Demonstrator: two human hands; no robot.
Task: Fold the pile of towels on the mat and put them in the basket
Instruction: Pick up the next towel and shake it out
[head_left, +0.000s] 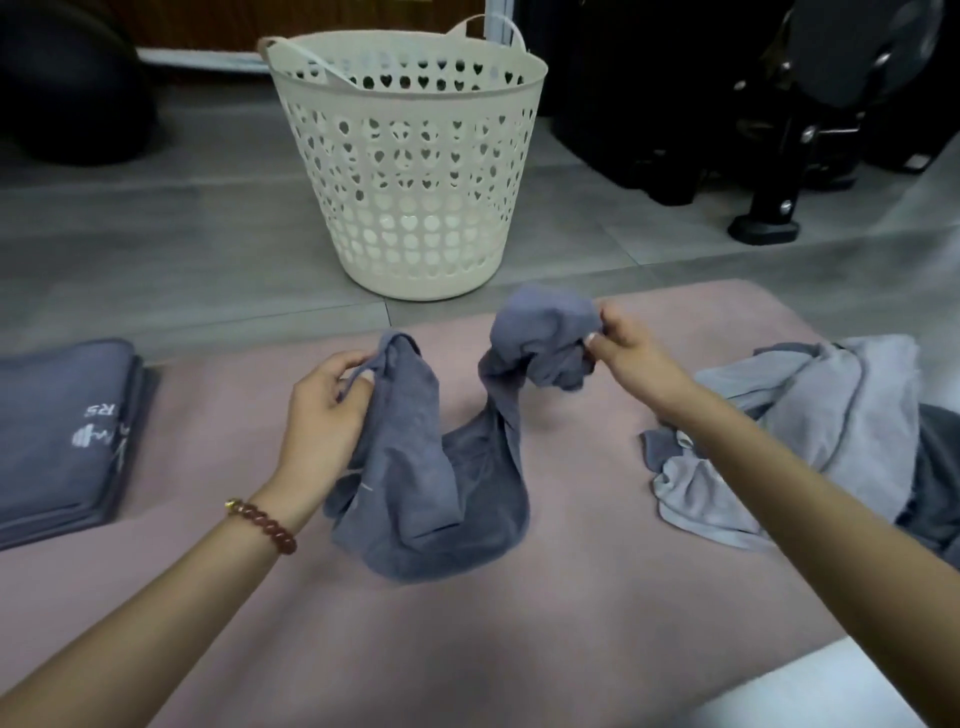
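A crumpled blue-grey towel (441, 499) sags onto the pink mat (597, 597) between my hands. My left hand (324, 410) grips one bunched end of it, and my right hand (631, 358) pinches the other bunched end, lifted slightly above the mat. A pile of unfolded towels (810, 415), light grey over dark grey, lies on the mat at the right. Folded blue-grey towels (62, 431) are stacked at the mat's left edge. The cream basket (410, 156) with heart-shaped holes stands on the floor beyond the mat.
Grey floor tiles (182, 249) surround the basket. Black exercise equipment (789, 119) stands at the back right, and a dark rounded object (67, 83) sits at the back left. A white surface (779, 696) shows at the bottom right corner.
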